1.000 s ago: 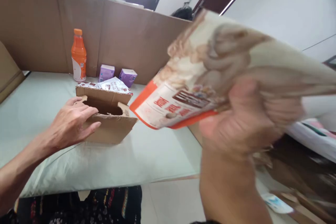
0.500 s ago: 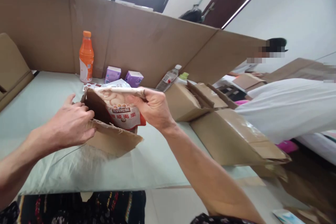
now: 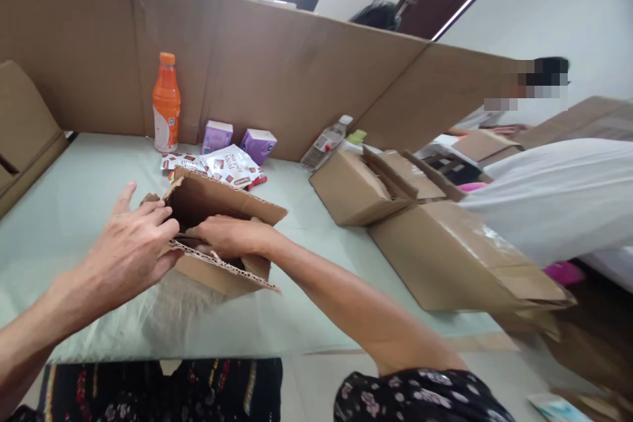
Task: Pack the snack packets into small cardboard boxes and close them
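Observation:
A small open cardboard box point(image 3: 222, 281) stands tilted on the pale green cloth, its torn flaps raised. My left hand point(image 3: 141, 234) grips its left edge, fingers curled over the cardboard with one finger sticking up. Inside the box, my right hand point(image 3: 227, 236) reaches toward the left; its fingertips are sunk behind the near wall, so what they hold, if anything, is hidden. Just behind the box lie silver-white snack packets point(image 3: 230, 163) with brown print. The pouch with red lettering is out of sight.
An orange drink bottle point(image 3: 167, 105), two purple boxes point(image 3: 217, 137) and a leaning clear bottle point(image 3: 326, 143) stand along the cardboard partition point(image 3: 277, 72). Larger cardboard boxes point(image 3: 445, 257) fill the right side, near a person in white point(image 3: 554, 204). Another carton point(image 3: 27, 132) stands left.
My right hand, which held the red-lettered pouch at the box's opening, has gone down into the box, and the pouch no longer shows. My left hand keeps its hold on the edge.

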`<state>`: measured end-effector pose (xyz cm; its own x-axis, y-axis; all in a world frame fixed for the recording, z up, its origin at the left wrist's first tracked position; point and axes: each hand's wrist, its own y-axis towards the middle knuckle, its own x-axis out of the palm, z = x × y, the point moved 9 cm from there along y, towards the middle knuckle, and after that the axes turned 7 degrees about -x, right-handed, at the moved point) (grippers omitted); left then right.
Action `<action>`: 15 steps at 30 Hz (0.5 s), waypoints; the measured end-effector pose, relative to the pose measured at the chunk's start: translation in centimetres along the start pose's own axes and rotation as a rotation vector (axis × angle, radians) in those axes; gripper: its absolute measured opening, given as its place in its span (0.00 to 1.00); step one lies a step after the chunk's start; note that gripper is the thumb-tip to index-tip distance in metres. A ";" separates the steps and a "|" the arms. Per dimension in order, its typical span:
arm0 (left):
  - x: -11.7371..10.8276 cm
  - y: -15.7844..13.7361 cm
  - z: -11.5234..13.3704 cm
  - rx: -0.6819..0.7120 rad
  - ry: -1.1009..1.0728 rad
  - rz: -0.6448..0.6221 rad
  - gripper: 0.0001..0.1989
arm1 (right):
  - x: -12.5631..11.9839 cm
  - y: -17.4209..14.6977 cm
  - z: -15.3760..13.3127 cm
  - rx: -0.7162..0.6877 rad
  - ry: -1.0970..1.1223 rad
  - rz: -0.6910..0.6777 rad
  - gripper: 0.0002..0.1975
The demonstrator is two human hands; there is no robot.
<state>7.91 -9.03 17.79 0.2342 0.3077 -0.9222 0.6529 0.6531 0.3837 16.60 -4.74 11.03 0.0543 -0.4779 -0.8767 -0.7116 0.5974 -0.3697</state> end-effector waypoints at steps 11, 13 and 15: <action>0.3 -1.1 0.8 0.163 -0.030 0.079 0.07 | -0.2 -0.3 -1.6 -0.107 0.084 0.009 0.08; 0.6 -1.1 0.7 0.159 -0.036 0.054 0.09 | -2.0 -2.3 -2.3 -0.186 0.188 0.214 0.07; 0.6 -1.2 0.7 0.154 -0.043 0.036 0.10 | -4.7 -5.8 -2.2 -0.281 0.326 0.524 0.08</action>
<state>7.73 -10.10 16.69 0.2881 0.2968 -0.9105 0.7454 0.5274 0.4078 18.93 -7.37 17.96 -0.5300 -0.3671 -0.7644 -0.7438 0.6341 0.2113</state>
